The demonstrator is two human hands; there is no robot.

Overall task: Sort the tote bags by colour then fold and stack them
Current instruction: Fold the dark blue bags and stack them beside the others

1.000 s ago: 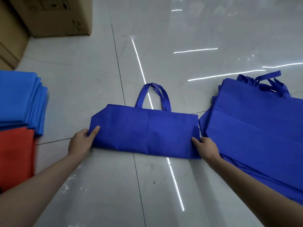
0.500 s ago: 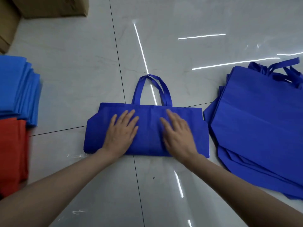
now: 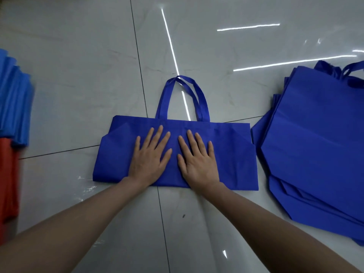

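Two hands, left hand (image 3: pixel 149 156) and right hand (image 3: pixel 199 158), press flat with fingers spread on the half-folded dark blue tote bag (image 3: pixel 232 158) on the floor (image 3: pixel 78 75); apparently unfolded dark blue bags (image 3: pixel 315 154) lie just beside.

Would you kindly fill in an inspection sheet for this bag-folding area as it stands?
Surface: glossy grey tiled floor, dark grout lines.
Job's things: dark blue tote bag folded flat at centre, handles pointing away; pile of dark blue bags at right; lighter blue stack and red stack at left edge.
Clutter: small dark speck on the floor.
Hands: left hand and right hand press flat on the centre bag, fingers straight.
Cables: nothing seen.
Surroundings: strip-light reflections on the tiles.
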